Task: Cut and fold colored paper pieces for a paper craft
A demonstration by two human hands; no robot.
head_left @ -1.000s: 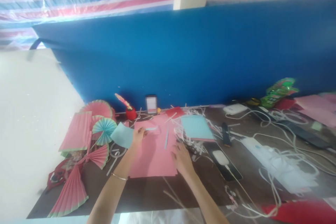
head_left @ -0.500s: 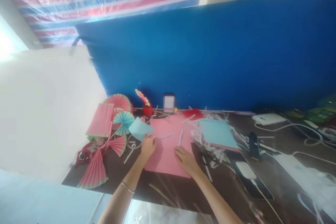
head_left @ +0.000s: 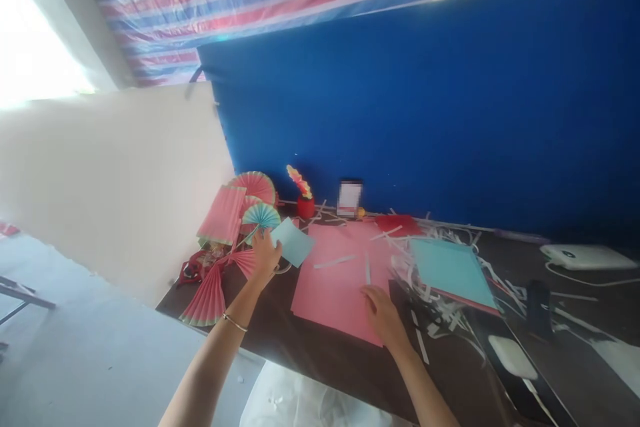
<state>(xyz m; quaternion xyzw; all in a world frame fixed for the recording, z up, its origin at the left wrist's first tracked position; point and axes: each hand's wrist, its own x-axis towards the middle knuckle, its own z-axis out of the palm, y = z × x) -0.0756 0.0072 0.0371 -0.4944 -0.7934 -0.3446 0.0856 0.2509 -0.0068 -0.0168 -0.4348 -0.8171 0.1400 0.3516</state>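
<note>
The right hand [head_left: 383,312], relaxed and released, rests its bent fingers on the pink paper [head_left: 333,303] at the middle of the dark tabletop [head_left: 300,341], where two pale strips [head_left: 334,262] lie. Farther on, the left hand [head_left: 266,253] is at one loose light-blue sheet [head_left: 296,243] and one blue pleated fan [head_left: 263,215]; whether it grips either, I cannot tell. Beyond stands one red pot [head_left: 305,207] with one feather-shaped ornament [head_left: 299,181], before one blue partition [head_left: 400,100].
</note>
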